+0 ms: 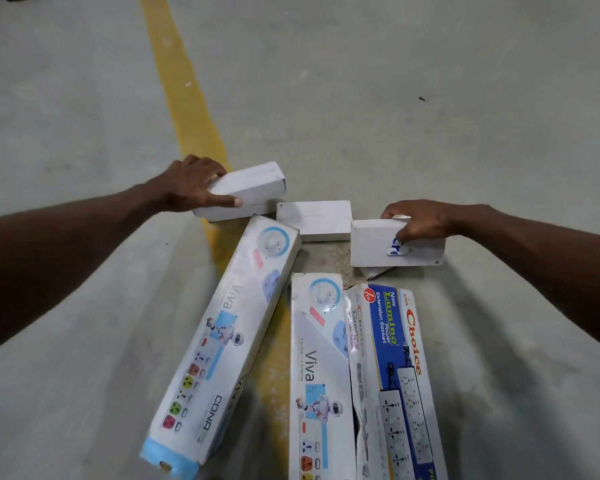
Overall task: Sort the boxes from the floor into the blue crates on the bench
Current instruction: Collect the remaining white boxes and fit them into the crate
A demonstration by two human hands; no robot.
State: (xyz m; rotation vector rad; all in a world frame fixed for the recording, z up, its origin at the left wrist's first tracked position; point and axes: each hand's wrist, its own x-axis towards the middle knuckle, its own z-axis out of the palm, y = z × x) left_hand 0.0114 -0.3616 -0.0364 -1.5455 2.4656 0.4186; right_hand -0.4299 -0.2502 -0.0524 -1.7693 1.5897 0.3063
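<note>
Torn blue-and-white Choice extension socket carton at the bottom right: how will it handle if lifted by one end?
The long blue-and-white Choice carton probably sags or twists: it is long and narrow, with a ragged tear along its left edge. Contents might slip out there. It lies flat, so rolling seems unlikely.

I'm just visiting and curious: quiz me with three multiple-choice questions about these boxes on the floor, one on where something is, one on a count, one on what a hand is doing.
1. Where does the small white box that no hand touches lie?
A. Between the two held boxes
B. On top of a long box
C. Left of the yellow line

2. How many long boxes lie on the floor?
A. One
B. Three
C. Five

3. What is the left hand doing?
A. Hanging idle
B. Pointing at the floor
C. Gripping a small white box

Answers: 1 A, it sits between the left hand's box and the right hand's box. 2 B, two Viva boxes and one Choice box. 3 C, fingers and thumb wrap its end.
</note>
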